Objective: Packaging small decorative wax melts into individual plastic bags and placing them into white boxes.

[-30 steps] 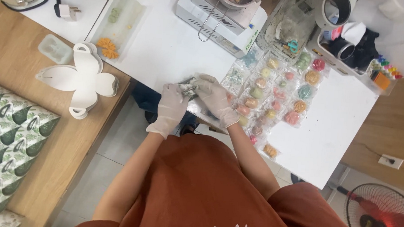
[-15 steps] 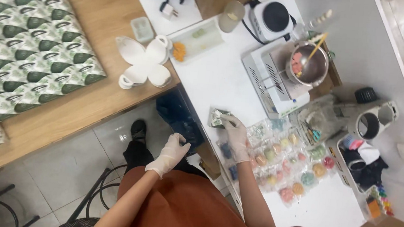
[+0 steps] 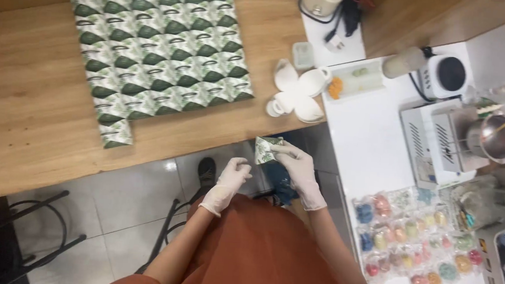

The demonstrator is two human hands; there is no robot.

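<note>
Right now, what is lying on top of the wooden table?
On the wooden table, many green leaf-patterned packets lie in tight rows, with white flower-shaped dishes near its edge. The wood beneath the packets is hidden.

Craft workshop; hotplate (image 3: 450,74), melting pot (image 3: 496,138), packet rows (image 3: 157,50)

— What is the room like?
— A pale tiled floor (image 3: 133,211), glossy, with a bright spot of light on it beside a wooden table (image 3: 26,118).
— Any other furniture?
— A white table (image 3: 372,145) stands to the right, its corner just beside the wooden one. Black chair legs (image 3: 29,226) show at lower left on the tiles.
— Walls or windows?
— None in view; the camera looks straight down. The light is even and soft.
</note>
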